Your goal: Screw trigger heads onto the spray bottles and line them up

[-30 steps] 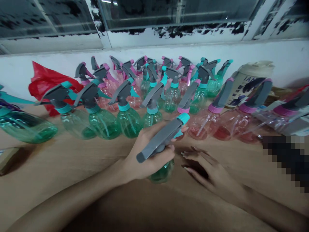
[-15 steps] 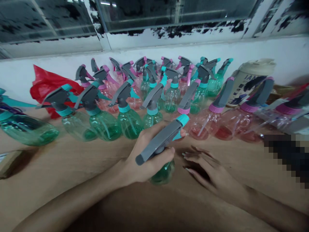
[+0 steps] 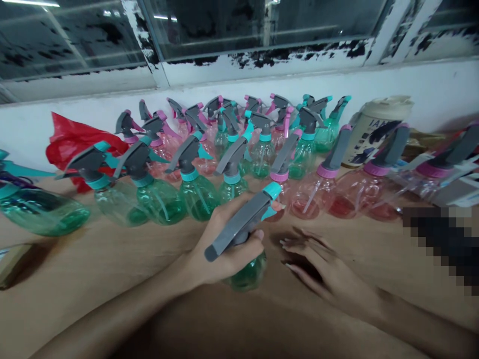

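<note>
My left hand (image 3: pixel 228 249) is wrapped round the neck of a green spray bottle (image 3: pixel 249 274) with a grey and turquoise trigger head. That bottle stands on the table, its upper body hidden by my fingers. To its right, my right hand (image 3: pixel 318 264) rests on the tabletop, fingers stretched out and apart, holding nothing. Just beyond my hands runs a front row of spray bottles: green ones such as this green bottle (image 3: pixel 200 199) on the left, and pink ones such as this pink bottle (image 3: pixel 307 199) on the right.
More green and pink spray bottles crowd behind the front row, up to the white wall (image 3: pixel 93 99). A red plastic bag (image 3: pixel 82 144) lies at the left, a cream container (image 3: pixel 377 129) stands at the right. A small block (image 3: pixel 15 264) sits on the table (image 3: pixel 123 259) at the left edge.
The whole view has shifted slightly, so things appear a little lower and farther left. My left hand keeps its hold on the green spray bottle, and my right hand stays flat.
</note>
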`<state>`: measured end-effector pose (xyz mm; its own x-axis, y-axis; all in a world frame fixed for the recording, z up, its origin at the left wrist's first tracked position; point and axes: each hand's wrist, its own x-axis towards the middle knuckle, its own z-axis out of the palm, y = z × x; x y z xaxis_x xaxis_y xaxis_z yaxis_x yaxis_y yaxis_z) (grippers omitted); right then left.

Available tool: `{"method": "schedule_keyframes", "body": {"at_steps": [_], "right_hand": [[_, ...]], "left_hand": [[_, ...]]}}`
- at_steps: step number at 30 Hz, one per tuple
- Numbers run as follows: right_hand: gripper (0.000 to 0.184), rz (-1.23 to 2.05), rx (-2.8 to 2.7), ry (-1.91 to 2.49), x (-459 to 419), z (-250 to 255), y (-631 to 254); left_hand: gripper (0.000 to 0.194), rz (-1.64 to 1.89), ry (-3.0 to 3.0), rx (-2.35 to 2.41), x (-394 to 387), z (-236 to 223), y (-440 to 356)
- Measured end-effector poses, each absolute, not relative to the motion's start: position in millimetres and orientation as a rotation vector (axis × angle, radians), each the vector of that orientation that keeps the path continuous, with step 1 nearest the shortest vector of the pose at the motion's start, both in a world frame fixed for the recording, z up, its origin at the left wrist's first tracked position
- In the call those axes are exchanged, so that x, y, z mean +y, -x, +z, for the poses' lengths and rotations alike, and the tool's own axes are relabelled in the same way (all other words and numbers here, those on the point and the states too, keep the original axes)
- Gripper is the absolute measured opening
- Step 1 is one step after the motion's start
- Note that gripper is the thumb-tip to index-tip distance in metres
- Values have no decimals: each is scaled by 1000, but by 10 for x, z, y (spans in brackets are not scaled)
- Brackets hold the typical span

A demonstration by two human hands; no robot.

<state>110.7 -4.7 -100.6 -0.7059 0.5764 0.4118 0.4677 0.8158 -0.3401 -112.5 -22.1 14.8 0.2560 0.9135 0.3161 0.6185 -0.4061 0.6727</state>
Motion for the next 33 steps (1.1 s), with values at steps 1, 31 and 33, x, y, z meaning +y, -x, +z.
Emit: {"method": "schedule_keyframes", "body": {"at_steps": [1, 31, 33], "right_hand": [[25, 289, -2483, 782, -48, -1004, -1106], [24, 310, -2501, 791, -47, -1001, -1105], [26, 319, -2499, 779, -43, -1005, -1106]], "left_hand": [[24, 967, -2117, 1367, -217, 135, 1129], [17, 942, -2292, 1293, -169, 166, 1176], [13, 900, -2282, 1308, -184, 160, 1170]]}}
